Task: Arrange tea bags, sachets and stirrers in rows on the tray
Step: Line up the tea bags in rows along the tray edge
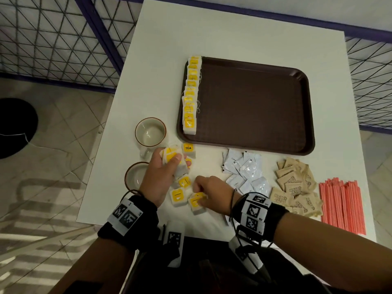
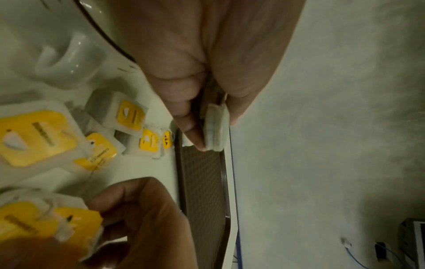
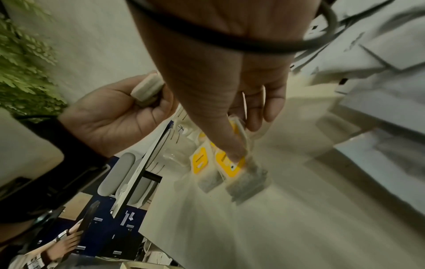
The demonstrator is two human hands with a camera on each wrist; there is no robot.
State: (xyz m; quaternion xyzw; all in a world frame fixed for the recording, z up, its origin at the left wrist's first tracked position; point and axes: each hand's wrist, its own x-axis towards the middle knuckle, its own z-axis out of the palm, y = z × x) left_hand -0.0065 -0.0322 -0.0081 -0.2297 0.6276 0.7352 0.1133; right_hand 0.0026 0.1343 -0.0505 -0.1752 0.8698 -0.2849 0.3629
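A brown tray [image 1: 254, 107] lies on the white table, with a row of yellow-labelled tea bags [image 1: 191, 96] along its left edge. My left hand [image 1: 163, 166] grips a small stack of tea bags [image 1: 169, 155], seen edge-on in the left wrist view as a stack [image 2: 215, 127] between thumb and fingers. My right hand [image 1: 203, 185] pinches tea bags [image 1: 196, 201] near the table's front edge; the right wrist view shows its thumb on a yellow label [image 3: 232, 163]. Loose tea bags [image 1: 179, 195] lie between the hands. White sachets [image 1: 246, 170], brown sachets [image 1: 297, 185] and red stirrers [image 1: 341, 204] lie to the right.
Two white cups with brown rims stand left of the hands, one [image 1: 150, 132] beside the tray's corner, one [image 1: 135, 175] partly under my left wrist. The table's left edge [image 1: 99, 153] and front edge are close. A wire fence stands behind the table.
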